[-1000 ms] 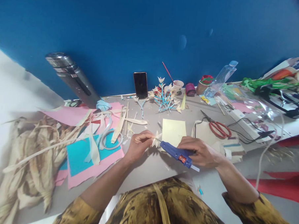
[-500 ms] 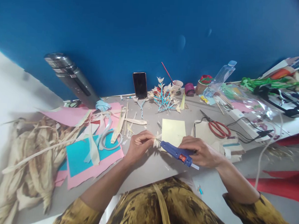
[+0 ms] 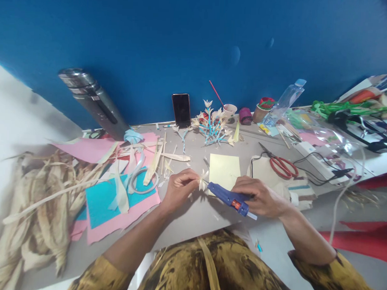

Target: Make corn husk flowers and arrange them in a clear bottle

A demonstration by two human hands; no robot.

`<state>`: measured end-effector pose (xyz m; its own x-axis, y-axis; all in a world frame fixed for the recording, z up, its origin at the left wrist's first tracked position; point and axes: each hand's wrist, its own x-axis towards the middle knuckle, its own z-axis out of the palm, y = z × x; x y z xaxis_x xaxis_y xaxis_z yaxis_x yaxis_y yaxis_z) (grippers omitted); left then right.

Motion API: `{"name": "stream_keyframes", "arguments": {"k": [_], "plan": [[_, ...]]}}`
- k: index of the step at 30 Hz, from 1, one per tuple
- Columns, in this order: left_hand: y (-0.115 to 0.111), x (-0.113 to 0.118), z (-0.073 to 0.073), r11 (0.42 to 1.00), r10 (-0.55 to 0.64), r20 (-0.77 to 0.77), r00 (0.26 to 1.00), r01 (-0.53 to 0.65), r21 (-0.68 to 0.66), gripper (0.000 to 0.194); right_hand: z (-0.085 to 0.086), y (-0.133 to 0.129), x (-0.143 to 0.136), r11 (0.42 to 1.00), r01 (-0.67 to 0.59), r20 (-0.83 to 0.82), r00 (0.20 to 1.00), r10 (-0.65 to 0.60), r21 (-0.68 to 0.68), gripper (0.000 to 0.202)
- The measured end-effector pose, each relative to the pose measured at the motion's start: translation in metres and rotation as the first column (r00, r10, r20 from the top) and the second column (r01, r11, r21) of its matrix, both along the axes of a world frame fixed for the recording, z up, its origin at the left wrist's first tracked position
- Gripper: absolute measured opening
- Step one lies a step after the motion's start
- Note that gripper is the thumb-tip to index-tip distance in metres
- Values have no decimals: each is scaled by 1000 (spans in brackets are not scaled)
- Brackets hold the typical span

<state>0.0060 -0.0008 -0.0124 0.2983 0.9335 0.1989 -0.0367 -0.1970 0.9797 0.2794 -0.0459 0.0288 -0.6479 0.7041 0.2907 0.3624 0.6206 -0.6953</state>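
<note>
While LH (image 3: 182, 188) pinches flower (image 3: 204, 181), RH (image 3: 258, 196) grips gun (image 3: 228, 198).

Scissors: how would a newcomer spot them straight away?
On the grey table, right of the yellow paper square, lies a beige cloth. The scissors rest partly on it, blades angled towards the blue wall; red loop handles set them apart from everything beside them.

One phone (image 3: 181, 110), one flask (image 3: 94, 102).

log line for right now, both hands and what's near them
left hand: pinching flower | right hand: gripping glue gun, tip at flower | near: yellow paper, scissors
</note>
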Motion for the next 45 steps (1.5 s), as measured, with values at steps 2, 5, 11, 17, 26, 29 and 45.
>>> {"name": "stream_keyframes", "arguments": {"k": [2,5,11,17,26,29,45], "plan": [[0,0,0,1000,-1,7,1000,1,-9,12,-1,0,0,1000,5,4,1000,-5,-2,30],[1,0,-4,997,-12,65,998,17,-73,9,-3,-1,1,1000,11,5,1000,-11,-3,18],[4,1,-9,967,22,286,958,53,-251,5,-15,-5,13,997,76,-16,997,-76,-31,21],[1,3,2,938,34,239,970,51,-343,14,-36,-3,27,910,393,129,904,-408,131,33],[-1,5,6,987,0,84,996,13,-160,15,-43,2,26,796,571,389,700,-599,200,36],[-2,6,10,991,-10,73,997,20,-130,15,-45,1,28,811,557,431,697,-574,179,35],[-8,4,11,996,-84,-71,994,82,-31,13,-6,-4,-36,881,448,-76,883,-462,-152,20]]}}
